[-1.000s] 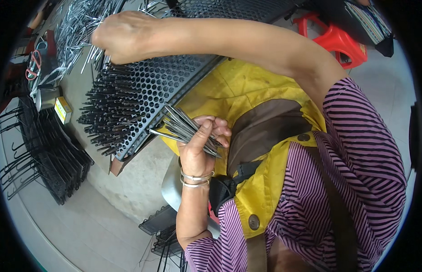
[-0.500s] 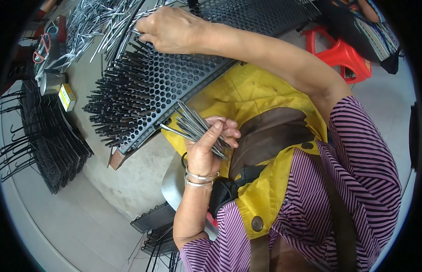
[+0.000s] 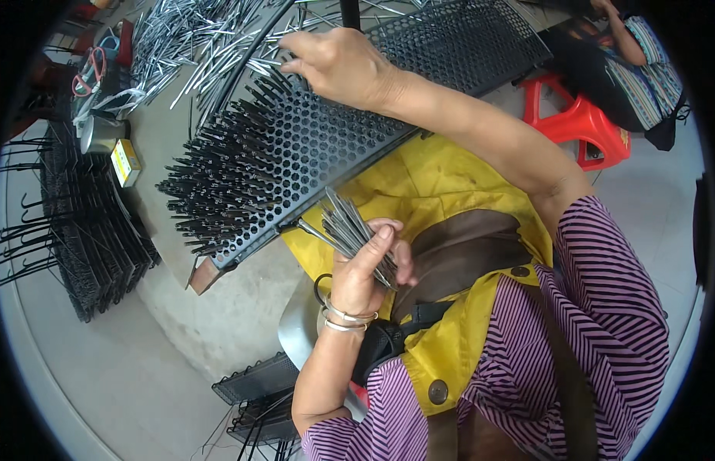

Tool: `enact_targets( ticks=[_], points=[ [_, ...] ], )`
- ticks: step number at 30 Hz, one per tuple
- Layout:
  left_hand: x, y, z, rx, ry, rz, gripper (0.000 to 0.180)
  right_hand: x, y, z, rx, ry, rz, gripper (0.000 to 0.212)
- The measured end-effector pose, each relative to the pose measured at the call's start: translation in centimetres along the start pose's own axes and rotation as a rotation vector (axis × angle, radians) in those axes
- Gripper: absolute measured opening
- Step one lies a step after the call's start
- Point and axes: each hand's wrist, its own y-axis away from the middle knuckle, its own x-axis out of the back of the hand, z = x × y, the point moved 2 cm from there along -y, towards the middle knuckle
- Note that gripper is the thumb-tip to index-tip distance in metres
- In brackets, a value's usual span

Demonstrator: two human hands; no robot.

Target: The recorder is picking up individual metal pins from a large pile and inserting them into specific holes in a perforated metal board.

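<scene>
My left hand (image 3: 357, 278) is closed round a bundle of thin grey metal rods (image 3: 347, 224), held above my yellow apron (image 3: 396, 173). One rod with a flattened end sticks out apart from the others. My right hand (image 3: 344, 67) hovers over a black perforated rack (image 3: 311, 146), its fingers bent and drawn together in a pinch; what is in them, if anything, cannot be made out. Dark rods (image 3: 227, 173) stand packed upright in the holes of the rack's left part. Bare holes show in its middle and right part.
Behind the rack lies a heap of loose silver rods (image 3: 219, 34). A metal cup (image 3: 102, 134), a yellow box (image 3: 125, 163) and pink-handled scissors (image 3: 88, 73) are at the left, near stacked black hooked racks (image 3: 88, 230). A red stool (image 3: 576, 123) stands by another person at right.
My right hand has shifted right and slightly down over the rack. My left hand still holds the bundle. The whole view has shifted a little.
</scene>
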Motion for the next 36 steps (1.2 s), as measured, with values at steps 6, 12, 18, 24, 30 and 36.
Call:
enact_targets(
  ticks=[6, 12, 18, 24, 30, 36],
  points=[
    [-0.3, 0.1, 0.4, 0.058, 0.016, 0.037, 0.020, -0.7, -1.0, -0.2, 0.105, 0.073, -0.200, 0.008],
    [-0.1, 0.2, 0.5, 0.028, 0.000, 0.020, 0.020, -0.3, 0.2, -1.3, 0.037, 0.079, -0.244, 0.011],
    [0.1, 0.3, 0.6, -0.016, -0.066, -0.029, 0.024, 4.4, 5.4, -5.4, -0.229, -0.451, -0.337, 0.019],
    [-0.6, 0.6, 0.8, -0.013, -0.042, -0.120, 0.022, 4.8, 8.4, -7.0, -0.733, -1.079, -0.607, 0.008],
    [-0.3, -0.1, 0.7, -0.129, -0.118, -0.014, 0.022, 5.0, 9.6, -6.0, -0.829, -1.129, -0.489, 0.005],
    [0.6, -0.4, 0.5, -0.193, -0.097, 0.075, 0.021, 7.4, 6.2, -3.2, -0.749, -0.969, -0.077, 0.009]
  ],
)
